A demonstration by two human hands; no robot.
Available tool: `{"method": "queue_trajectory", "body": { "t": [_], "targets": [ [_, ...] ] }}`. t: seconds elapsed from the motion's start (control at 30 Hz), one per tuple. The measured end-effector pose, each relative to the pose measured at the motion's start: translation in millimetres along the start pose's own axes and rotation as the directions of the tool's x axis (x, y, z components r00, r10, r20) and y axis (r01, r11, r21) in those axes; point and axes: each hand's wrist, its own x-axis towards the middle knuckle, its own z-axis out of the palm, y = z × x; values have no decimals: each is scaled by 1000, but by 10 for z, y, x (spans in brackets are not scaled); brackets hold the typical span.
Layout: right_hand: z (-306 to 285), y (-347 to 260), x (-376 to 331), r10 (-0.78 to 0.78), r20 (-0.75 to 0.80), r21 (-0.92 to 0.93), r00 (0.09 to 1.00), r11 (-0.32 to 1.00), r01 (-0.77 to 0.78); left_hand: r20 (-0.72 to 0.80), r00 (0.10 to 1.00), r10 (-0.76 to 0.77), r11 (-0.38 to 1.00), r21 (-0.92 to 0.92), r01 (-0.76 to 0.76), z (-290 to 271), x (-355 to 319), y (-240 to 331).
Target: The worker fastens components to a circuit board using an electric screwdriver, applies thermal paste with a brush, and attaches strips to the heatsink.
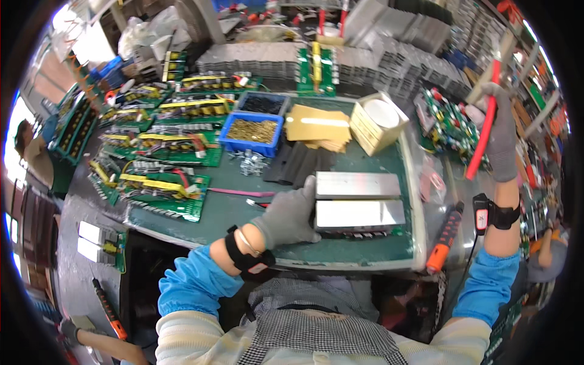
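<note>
My left hand [289, 213], in a grey glove, rests against the left ends of two silver metal blocks [359, 214] at the near middle of the bench. Its thumb and forefinger are spread apart. The blocks lie side by side over a green circuit board [396, 231], which shows only at their near edge. Raised at the right, my grey-gloved right hand [502, 131] is closed round a long red rod [485, 137]. That rod slants down toward the bench, and its exact kind is unclear. An orange-and-black electric screwdriver [445, 237] lies below this hand.
Left stand several green circuit boards [167, 185] with yellow parts. A blue bin [250, 132] of brass-coloured pieces, loose metal clips [249, 163], black sheets [298, 164], tan cards [316, 125] and a wooden box [378, 121] lie farther back. Another person's hand [70, 330] shows lower left.
</note>
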Motion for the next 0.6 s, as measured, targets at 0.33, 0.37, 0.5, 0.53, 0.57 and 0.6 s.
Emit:
{"method": "queue_trajectory", "body": {
  "t": [0.33,0.37,0.5,0.53,0.57,0.6],
  "targets": [
    [512,-140,-170,128,227,355,965,912,-204,81,996,48,939,-345,-17,-77,60,15],
    [611,-69,-141,108,270,361,957,910,-205,56,991,121,829,-556,-69,-69,51,-17],
    [847,180,0,-44,432,249,901,966,-72,140,976,166,431,-901,55,-200,81,4],
    [921,207,19,-44,432,250,901,966,-72,179,970,167,380,-919,104,-238,89,10],
    [992,228,41,-60,445,235,893,971,-52,150,977,153,331,-939,93,-273,90,64],
    [1054,268,54,-74,458,221,886,975,-32,152,977,152,331,-939,94,-263,119,29]
  ]
}}
